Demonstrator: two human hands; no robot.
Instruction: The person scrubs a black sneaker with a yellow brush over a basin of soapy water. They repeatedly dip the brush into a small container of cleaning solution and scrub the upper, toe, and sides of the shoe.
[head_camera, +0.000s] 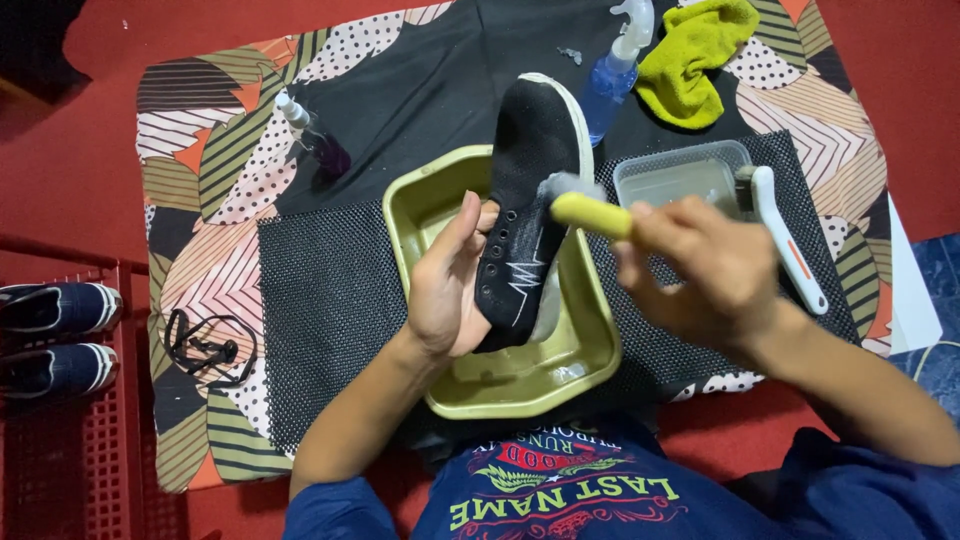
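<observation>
My left hand (447, 285) holds a black sneaker (528, 190) with a white sole, tilted above a shallow olive-green tray (590, 350). My right hand (705, 270) grips a small brush with a yellow handle (590, 213); its grey bristle head (568, 187) rests against the sneaker's upper near the lace holes. The sneaker has no laces in it. The heel end is hidden behind my left palm.
A clear plastic tub (680, 175) and a white-handled brush (790, 240) lie to the right on a black mesh mat (320, 290). A blue spray bottle (615, 75), a yellow cloth (695, 55), a dark small bottle (315, 140) and black laces (205, 348) lie around. Navy shoes (55, 335) sit at left.
</observation>
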